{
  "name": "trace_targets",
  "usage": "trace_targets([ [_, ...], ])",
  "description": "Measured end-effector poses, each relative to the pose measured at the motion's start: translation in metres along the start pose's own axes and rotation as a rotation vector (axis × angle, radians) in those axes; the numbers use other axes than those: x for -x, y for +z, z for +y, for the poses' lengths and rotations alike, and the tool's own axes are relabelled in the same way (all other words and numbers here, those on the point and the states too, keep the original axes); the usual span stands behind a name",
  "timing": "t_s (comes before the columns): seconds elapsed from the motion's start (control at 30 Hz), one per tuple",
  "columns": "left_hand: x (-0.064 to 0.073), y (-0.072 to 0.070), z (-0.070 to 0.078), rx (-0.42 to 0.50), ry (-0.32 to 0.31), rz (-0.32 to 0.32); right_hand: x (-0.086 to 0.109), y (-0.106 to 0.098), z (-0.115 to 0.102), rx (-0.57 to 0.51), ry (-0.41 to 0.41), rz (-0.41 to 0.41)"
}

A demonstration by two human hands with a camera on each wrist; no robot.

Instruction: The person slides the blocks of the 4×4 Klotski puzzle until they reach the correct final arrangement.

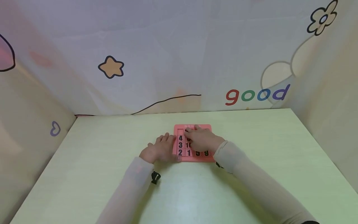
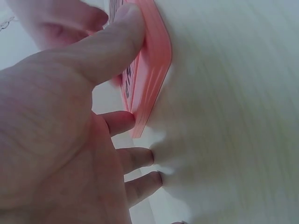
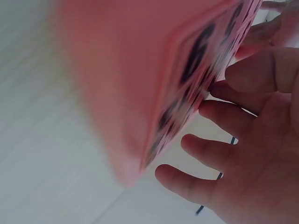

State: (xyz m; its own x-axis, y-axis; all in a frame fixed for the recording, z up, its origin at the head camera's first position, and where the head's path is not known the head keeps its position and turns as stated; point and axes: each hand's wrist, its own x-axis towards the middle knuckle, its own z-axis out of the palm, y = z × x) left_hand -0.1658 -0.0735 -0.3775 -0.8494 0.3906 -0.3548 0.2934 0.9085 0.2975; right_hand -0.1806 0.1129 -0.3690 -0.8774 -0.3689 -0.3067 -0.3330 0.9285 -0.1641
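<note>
A pink number slide puzzle (image 1: pixel 195 160) lies flat on the table, its tiles bearing black numerals. My left hand (image 1: pixel 161 150) is at the puzzle's left side. In the left wrist view, the thumb (image 2: pixel 110 46) rests on the near corner, one fingertip touches the left side, and other fingers reach down to the tabletop. Over the upper part of the board, my right hand (image 1: pixel 202 140) touches the tiles with its fingertips and hides several numerals. The 4, 3, 2, 1, 5 and 9 tiles show around it. In the right wrist view its fingers (image 3: pixel 219 156) are spread and fairly straight.
The pale table (image 1: pixel 112 133) meets a cloth backdrop (image 1: pixel 167 56) printed with a star, a flower and the word "good". Similar cloth walls stand at left and right. A black strap piece (image 1: pixel 155 177) hangs by the left cuff.
</note>
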Motion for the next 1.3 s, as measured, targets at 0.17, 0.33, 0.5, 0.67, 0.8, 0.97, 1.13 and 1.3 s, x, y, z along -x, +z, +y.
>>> trace_targets([
  [0.17, 0.002, -0.003, 0.001, 0.002, -0.006, 0.008, 0.014, -0.005, 0.015, 0.011, 0.028, 0.005],
  [0.33, 0.002, -0.002, 0.002, 0.006, -0.009, 0.005, 0.018, -0.003, 0.011, 0.040, -0.003, 0.011],
  [0.5, 0.001, -0.002, 0.001, -0.014, -0.005, 0.003, 0.017, 0.001, -0.008, 0.047, -0.131, 0.024],
  [0.67, 0.000, -0.002, -0.001, -0.016, 0.001, -0.009, 0.015, 0.004, -0.023, 0.077, -0.164, 0.037],
  [0.8, 0.000, -0.002, -0.001, -0.018, 0.002, -0.012, 0.010, 0.004, -0.027, 0.088, -0.114, 0.036],
  [0.97, -0.001, -0.003, 0.001, -0.037, -0.007, -0.010, 0.004, 0.003, -0.026, 0.088, -0.070, 0.053],
  [1.13, -0.001, -0.003, 0.001, -0.029, -0.009, -0.009, 0.000, 0.002, -0.023, 0.077, -0.026, 0.052],
  [1.3, 0.000, -0.002, 0.002, -0.027, -0.010, -0.014, 0.003, 0.002, -0.020, 0.053, -0.003, 0.034],
])
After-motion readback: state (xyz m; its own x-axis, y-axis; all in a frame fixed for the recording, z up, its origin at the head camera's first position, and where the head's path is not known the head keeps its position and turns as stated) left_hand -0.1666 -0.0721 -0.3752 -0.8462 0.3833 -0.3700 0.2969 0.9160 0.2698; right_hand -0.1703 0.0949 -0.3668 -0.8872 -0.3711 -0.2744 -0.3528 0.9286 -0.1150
